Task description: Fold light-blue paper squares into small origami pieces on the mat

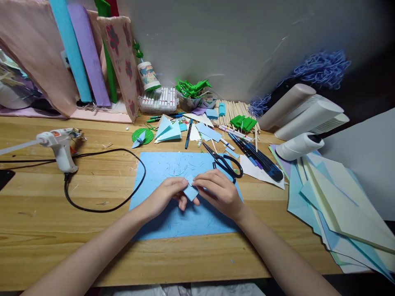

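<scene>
Meeting, toward the left edge of the table (101, 193), a glue gun (65, 154) on its handle, and perhaps risking a snagged sleeve or arm on the black cable (101, 211) looped over the left edge of the blue sheet (160, 224). Holding a small folded paper (191, 193) above the middle of that sheet, pinching its left side in the grip of the left hand (166, 195). Pinching its upper right in the grip of the right hand (220, 193), likely risking a skewed crease or tear by pulling unevenly. Risking, too, a knock against the scissors (226, 165), lying just beyond at the sheet's back right corner. Passing the craft knife (268, 166) to reach the paper stack (354, 201) by the table's front right corner. Finding open room mainly along the front edge.
</scene>
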Demonstrator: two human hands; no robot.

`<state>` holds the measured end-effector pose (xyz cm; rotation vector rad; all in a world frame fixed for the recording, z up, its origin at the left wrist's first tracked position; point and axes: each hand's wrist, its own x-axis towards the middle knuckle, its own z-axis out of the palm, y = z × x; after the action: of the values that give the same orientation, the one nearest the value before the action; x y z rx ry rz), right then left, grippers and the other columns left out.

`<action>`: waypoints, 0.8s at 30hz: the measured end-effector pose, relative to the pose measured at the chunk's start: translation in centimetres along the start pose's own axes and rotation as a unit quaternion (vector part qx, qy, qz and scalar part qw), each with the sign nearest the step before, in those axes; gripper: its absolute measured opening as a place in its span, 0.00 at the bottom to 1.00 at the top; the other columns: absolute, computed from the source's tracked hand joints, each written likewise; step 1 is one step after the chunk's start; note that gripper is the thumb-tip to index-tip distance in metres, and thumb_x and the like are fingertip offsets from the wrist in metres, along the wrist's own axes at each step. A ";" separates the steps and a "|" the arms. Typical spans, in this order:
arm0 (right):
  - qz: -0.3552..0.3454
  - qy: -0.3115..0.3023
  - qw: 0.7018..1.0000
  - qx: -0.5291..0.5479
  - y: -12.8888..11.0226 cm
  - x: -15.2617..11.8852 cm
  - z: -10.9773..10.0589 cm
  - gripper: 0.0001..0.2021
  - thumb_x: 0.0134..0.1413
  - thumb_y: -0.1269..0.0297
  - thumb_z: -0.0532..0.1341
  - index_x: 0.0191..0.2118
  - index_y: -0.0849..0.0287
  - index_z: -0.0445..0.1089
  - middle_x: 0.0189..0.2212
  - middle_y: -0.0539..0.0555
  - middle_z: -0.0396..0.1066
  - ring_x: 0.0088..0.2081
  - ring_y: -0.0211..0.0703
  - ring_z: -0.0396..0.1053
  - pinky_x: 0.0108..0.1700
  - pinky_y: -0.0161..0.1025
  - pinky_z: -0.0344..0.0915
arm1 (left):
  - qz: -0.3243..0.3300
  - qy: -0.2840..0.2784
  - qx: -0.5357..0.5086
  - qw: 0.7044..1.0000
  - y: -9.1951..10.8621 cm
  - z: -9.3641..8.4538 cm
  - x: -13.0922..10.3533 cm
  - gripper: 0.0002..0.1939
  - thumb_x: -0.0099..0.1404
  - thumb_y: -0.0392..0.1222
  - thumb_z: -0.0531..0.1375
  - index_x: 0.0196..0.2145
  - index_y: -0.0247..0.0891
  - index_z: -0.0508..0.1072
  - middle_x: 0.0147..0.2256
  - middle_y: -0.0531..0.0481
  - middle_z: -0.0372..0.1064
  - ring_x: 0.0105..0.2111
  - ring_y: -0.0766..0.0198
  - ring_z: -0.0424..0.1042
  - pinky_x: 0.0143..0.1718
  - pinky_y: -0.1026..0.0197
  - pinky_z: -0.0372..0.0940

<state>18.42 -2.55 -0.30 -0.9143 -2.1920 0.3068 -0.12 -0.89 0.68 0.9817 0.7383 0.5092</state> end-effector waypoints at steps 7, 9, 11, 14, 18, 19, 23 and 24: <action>0.139 0.080 0.978 0.135 -0.9 0.3 0.2 0.07 0.52 0.71 0.58 0.37 0.55 0.70 0.34 0.54 0.71 0.37 0.41 0.68 0.40 0.42 0.66 | 0.057 0.040 0.124 0.990 0.6 0.8 -0.5 0.18 0.64 0.49 0.48 0.29 0.33 0.67 0.26 0.48 0.71 0.18 0.70 0.62 0.23 0.67 0.58; 0.247 0.117 0.939 0.208 -1.1 0.5 0.4 0.05 0.49 0.67 0.61 0.35 0.56 0.70 0.34 0.53 0.70 0.36 0.41 0.68 0.36 0.38 0.67 | 0.069 0.052 0.153 0.985 0.6 0.9 -0.6 0.18 0.65 0.50 0.47 0.29 0.34 0.68 0.26 0.49 0.70 0.20 0.69 0.63 0.25 0.67 0.59; 0.327 0.113 0.896 0.279 -1.1 0.8 0.5 0.06 0.46 0.64 0.63 0.33 0.57 0.71 0.32 0.53 0.70 0.32 0.40 0.68 0.30 0.35 0.67 | 0.081 0.060 0.180 0.978 0.6 1.0 -0.7 0.19 0.65 0.49 0.47 0.29 0.34 0.68 0.26 0.50 0.70 0.21 0.69 0.63 0.26 0.66 0.59; 0.378 0.071 0.854 0.350 -0.9 1.1 0.5 0.06 0.45 0.62 0.63 0.27 0.60 0.71 0.26 0.50 0.69 0.26 0.36 0.66 0.27 0.33 0.65 | 0.098 0.071 0.224 0.967 0.5 1.0 -0.8 0.18 0.65 0.48 0.46 0.29 0.35 0.69 0.25 0.52 0.69 0.21 0.69 0.64 0.27 0.67 0.58; 0.378 0.049 0.846 0.373 -0.8 1.2 0.4 0.06 0.45 0.62 0.63 0.27 0.60 0.70 0.25 0.50 0.68 0.28 0.36 0.66 0.30 0.33 0.65 | 0.118 0.093 0.286 0.946 0.5 1.0 -0.8 0.18 0.66 0.46 0.46 0.26 0.36 0.69 0.20 0.56 0.64 0.22 0.69 0.64 0.27 0.68 0.57; 0.370 0.046 0.850 0.371 -0.8 1.1 0.4 0.06 0.46 0.62 0.62 0.27 0.60 0.70 0.26 0.50 0.67 0.29 0.37 0.66 0.32 0.34 0.65 | 0.119 0.096 0.301 0.941 0.5 0.9 -0.8 0.18 0.66 0.46 0.46 0.26 0.36 0.69 0.20 0.56 0.64 0.22 0.69 0.64 0.28 0.68 0.57; 0.319 0.047 0.894 0.311 -1.0 1.0 0.4 0.05 0.50 0.63 0.60 0.29 0.59 0.69 0.29 0.52 0.67 0.33 0.39 0.67 0.36 0.36 0.65 | 0.129 0.107 0.358 0.918 0.4 0.9 -0.8 0.19 0.66 0.46 0.45 0.26 0.36 0.69 0.22 0.54 0.64 0.24 0.67 0.64 0.29 0.66 0.56; 0.306 0.048 0.906 0.288 -1.0 1.0 0.3 0.05 0.51 0.63 0.59 0.30 0.59 0.69 0.29 0.52 0.67 0.33 0.40 0.67 0.37 0.37 0.64 | 0.137 0.116 0.373 0.910 0.5 0.9 -0.8 0.18 0.66 0.46 0.45 0.26 0.36 0.69 0.22 0.53 0.64 0.25 0.66 0.63 0.30 0.66 0.56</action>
<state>17.20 -2.59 0.44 -1.2026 -1.5228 1.1137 0.00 -1.67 1.63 1.7797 1.0491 0.6070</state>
